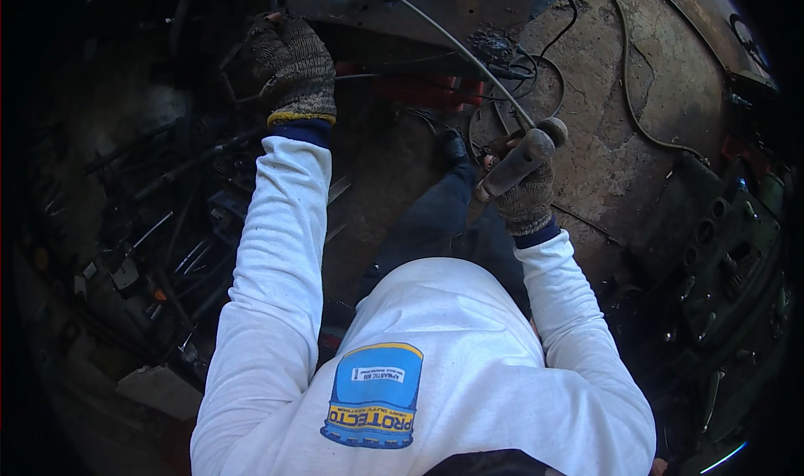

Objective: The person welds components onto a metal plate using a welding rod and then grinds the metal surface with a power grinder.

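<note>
My right hand [528, 204], in a dark knitted glove, is closed round a worn greyish clamp-like handle that looks like a welding electrode holder [521, 164]. A long thin grey welding rod [448, 41] runs from its jaw up and left, its far end over a dark metal workpiece [402, 20] with several holes. My left hand [293, 66], in a matching glove with a yellow cuff edge, is at the workpiece's left side. Its fingers are curled, with one bare fingertip showing; what they hold, if anything, is hidden.
A red metal part [427, 92] lies below the workpiece. Dark cables [628, 82] loop across the worn floor [586, 141]. A green machine with levers [720, 250] stands at the right. Dim metal bars and scraps [167, 250] crowd the left, near a pale box [159, 391].
</note>
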The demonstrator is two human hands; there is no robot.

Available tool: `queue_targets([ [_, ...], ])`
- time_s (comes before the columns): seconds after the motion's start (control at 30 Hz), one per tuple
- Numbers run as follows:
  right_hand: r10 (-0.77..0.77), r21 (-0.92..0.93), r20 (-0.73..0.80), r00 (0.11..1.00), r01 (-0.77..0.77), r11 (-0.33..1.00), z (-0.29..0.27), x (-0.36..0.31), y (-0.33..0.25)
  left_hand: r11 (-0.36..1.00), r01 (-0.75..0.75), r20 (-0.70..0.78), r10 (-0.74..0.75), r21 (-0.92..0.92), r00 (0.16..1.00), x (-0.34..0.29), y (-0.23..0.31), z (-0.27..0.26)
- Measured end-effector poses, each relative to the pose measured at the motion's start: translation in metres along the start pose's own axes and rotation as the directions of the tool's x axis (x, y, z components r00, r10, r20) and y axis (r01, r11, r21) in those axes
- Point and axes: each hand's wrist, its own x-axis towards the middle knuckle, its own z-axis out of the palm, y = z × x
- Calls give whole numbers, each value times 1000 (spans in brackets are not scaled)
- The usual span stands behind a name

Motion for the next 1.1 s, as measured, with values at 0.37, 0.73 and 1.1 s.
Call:
queue_targets([
  [0.37, 76, 249, 36, 996, -83, 965, 6, 1, -6, 999, -39, -14, 39, 23, 999, 4, -9, 3],
  [0.73, 15, -25, -42, 999, -16, 1000, 3, 3, -1, 954, -223, 31, 221, 201, 975, 14, -30, 13],
  [1.1, -71, -50, -14, 997, 71, 996, 11, 2, -3, 985, -164, 26, 163, 47, 986, 4, -14, 10],
])
